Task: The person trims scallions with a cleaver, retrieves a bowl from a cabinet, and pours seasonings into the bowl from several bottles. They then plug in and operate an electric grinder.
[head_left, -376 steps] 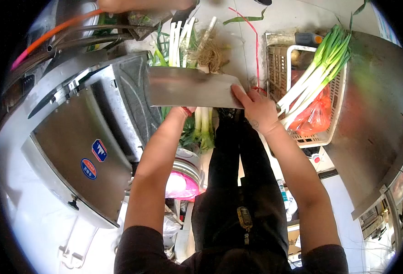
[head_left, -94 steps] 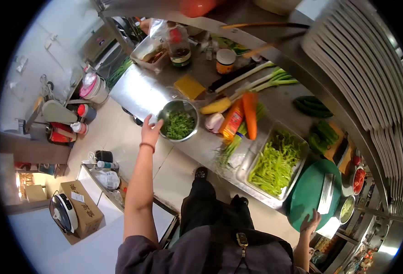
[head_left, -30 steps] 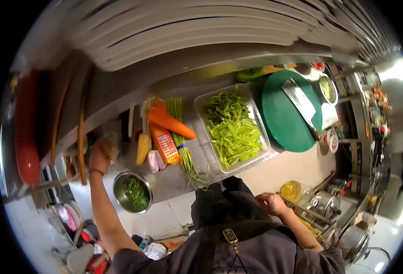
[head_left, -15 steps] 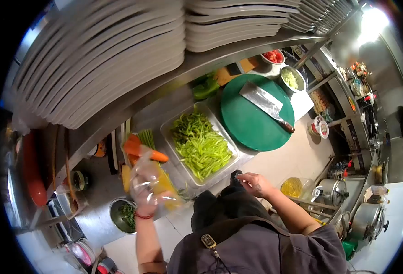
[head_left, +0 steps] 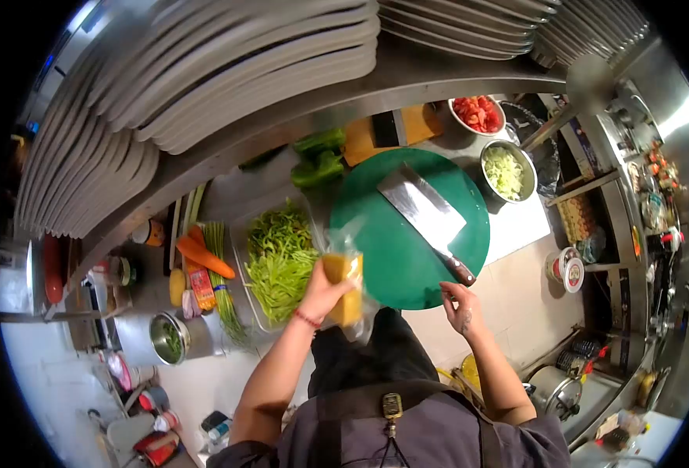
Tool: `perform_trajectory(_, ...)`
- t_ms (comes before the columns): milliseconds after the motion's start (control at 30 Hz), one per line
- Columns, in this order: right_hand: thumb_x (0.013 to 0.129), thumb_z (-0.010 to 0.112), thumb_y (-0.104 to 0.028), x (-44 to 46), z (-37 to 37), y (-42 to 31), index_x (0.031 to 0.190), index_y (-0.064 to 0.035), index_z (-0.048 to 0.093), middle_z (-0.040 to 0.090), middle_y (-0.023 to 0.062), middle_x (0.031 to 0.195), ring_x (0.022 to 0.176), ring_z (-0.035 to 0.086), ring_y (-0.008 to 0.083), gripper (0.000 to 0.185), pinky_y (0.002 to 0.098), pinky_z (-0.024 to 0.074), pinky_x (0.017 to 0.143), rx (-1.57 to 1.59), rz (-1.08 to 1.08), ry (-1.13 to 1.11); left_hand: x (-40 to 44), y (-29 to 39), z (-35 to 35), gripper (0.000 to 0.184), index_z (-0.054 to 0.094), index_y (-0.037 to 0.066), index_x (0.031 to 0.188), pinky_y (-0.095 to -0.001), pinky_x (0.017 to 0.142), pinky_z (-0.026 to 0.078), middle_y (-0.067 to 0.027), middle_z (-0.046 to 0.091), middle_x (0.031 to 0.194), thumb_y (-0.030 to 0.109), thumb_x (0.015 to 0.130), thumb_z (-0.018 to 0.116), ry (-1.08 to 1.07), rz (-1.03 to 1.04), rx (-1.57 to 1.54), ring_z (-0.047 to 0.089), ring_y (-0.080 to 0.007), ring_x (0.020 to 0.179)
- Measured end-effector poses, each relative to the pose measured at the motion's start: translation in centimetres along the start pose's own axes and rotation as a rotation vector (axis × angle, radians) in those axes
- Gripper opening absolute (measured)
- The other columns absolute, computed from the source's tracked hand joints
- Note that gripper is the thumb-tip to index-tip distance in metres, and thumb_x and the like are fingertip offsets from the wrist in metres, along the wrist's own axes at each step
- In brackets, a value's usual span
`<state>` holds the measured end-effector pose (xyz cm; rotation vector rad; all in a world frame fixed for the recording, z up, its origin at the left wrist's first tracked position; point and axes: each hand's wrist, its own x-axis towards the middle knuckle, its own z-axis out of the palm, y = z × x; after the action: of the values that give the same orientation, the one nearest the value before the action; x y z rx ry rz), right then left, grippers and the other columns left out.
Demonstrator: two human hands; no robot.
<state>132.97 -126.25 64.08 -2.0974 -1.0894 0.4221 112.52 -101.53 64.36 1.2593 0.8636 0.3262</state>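
Note:
My left hand [head_left: 322, 296] is closed around a yellow block in a clear plastic bag [head_left: 346, 290], held over the near left edge of the round green cutting board [head_left: 375, 257]. The block's exact kind is not clear. A cleaver [head_left: 422, 207] lies on the board, its wooden handle pointing towards me. Just below that handle is my right hand [head_left: 464, 312], empty, fingers loosely bent and apart. Left of the board, a clear tray [head_left: 239, 257] holds shredded green vegetable [head_left: 278, 265].
Carrots [head_left: 204, 253], a bundle of thin green stalks [head_left: 223, 288] and a potato [head_left: 177, 287] lie left of the tray. Bowls of chopped red [head_left: 477, 114] and pale green pieces [head_left: 505, 173] stand at the back right. Stacked plates [head_left: 266, 70] fill the overhead shelf.
My left hand has moved right from beside the carrots to the board, bringing the bagged yellow block. My right hand has shifted right, near the cleaver handle. The view has turned.

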Motion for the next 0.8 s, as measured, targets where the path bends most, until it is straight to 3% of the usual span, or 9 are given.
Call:
perform_trajectory(133,0.079,0.058,0.001,-0.3,-2.1,2.2,0.1,-0.0035,0.063,0.063,0.0147,0.083,0.071,0.064,0.0284,0.022,0.0336,0.0515,0.063,0.039,0.004,-0.015,6.0,0.0,5.0,0.091,0.036,-0.008,0.119,-0.0428,0.096,0.04,-0.0248,0.046,0.12,0.041,0.057,0.083,0.275,-0.038,0.616,0.046,-0.0372,0.113)
perform_trajectory(267,0.079,0.057,0.003,-2.3,-2.2,2.7,0.099,-0.0017,0.063,0.064,0.0149,0.085,0.071,0.065,0.0254,0.021,0.0325,0.0531,0.063,0.029,0.007,-0.043,6.1,-1.8,5.2,0.099,0.026,-0.004,0.134,-0.0415,0.094,0.042,-0.0248,0.042,0.127,0.037,0.062,0.081,0.391,0.0,0.764,0.048,-0.0344,0.111)
perform_trajectory(333,0.08,0.056,0.004,-3.8,-1.5,2.2,0.102,-0.0004,0.061,0.065,0.0144,0.083,0.071,0.065,0.0219,0.023,0.031,0.0538,0.065,0.036,0.005,-0.084,3.2,-2.8,3.8,0.094,0.026,0.002,0.139,-0.0387,0.088,0.046,-0.0227,0.043,0.127,0.029,0.067,0.08,0.273,-0.007,0.332,0.055,-0.0281,0.102)
perform_trajectory(367,0.08,0.056,0.004,-4.6,-1.1,1.8,0.102,-0.0004,0.061,0.065,0.0144,0.083,0.071,0.065,0.0219,0.023,0.031,0.0538,0.065,0.04,-0.005,-0.089,1.1,-3.4,2.9,0.082,0.032,0.004,0.136,-0.0344,0.082,0.049,-0.0198,0.046,0.125,0.021,0.07,0.078,0.264,0.053,0.282,0.057,-0.0216,0.095)
perform_trajectory(467,0.081,0.055,0.003,-6.7,1.7,0.5,0.107,-0.0023,0.059,0.067,0.0116,0.075,0.07,0.067,0.0203,0.027,0.0303,0.0532,0.066,0.097,0.048,-0.257,-5.9,-6.3,-1.5,0.063,0.041,0.003,0.128,-0.0318,0.079,0.049,-0.0146,0.053,0.118,0.016,0.076,0.073,0.196,-0.054,0.18,0.058,-0.0178,0.093)
perform_trajectory(500,0.081,0.057,0.001,-7.2,2.8,-0.4,0.107,-0.0039,0.061,0.066,0.0151,0.076,0.07,0.067,0.0257,0.026,0.0317,0.053,0.067,0.155,0.076,-0.308,-8.8,-6.9,-3.0,0.055,0.045,0.002,0.124,-0.0314,0.079,0.049,-0.0128,0.057,0.113,0.014,0.077,0.071,0.219,-0.109,0.09,0.059,-0.017,0.091)
perform_trajectory(600,0.082,0.059,-0.002,-8.1,6.0,-4.2,0.107,-0.0049,0.06,0.064,0.0132,0.067,0.063,0.066,0.0243,0.025,0.0314,0.0524,0.061,0.151,-0.024,-0.43,-16.3,-12.4,-8.9,0.038,0.056,0.004,0.112,-0.0305,0.077,0.05,-0.009,0.066,0.092,0.014,0.078,0.07,0.421,-0.145,0.01,0.063,-0.0173,0.085)
perform_trajectory(700,0.083,0.061,-0.011,-8.8,8.7,-9.2,0.098,-0.0053,0.064,0.061,0.0131,0.059,0.055,0.064,0.025,0.016,0.0327,0.0502,0.054,0.01,0.02,-0.581,-24.2,-17.4,-14.4,0.037,0.057,0.005,0.111,-0.0301,0.076,0.051,-0.0088,0.065,0.093,0.013,0.078,0.069,0.612,-0.151,0.042,0.062,-0.0172,0.085)
perform_trajectory(800,0.084,0.064,-0.019,-9.6,13.9,-12.0,0.074,-0.0017,0.066,0.058,0.0126,0.056,0.045,0.053,0.0214,0.021,0.0325,0.0428,0.047,-0.093,-0.282,-0.57,-31.4,-19.6,-18.6,0.033,0.058,0.005,0.109,-0.0298,0.075,0.05,-0.0072,0.064,0.09,0.011,0.077,0.068,0.762,-0.171,-0.111,0.062,-0.0161,0.083)
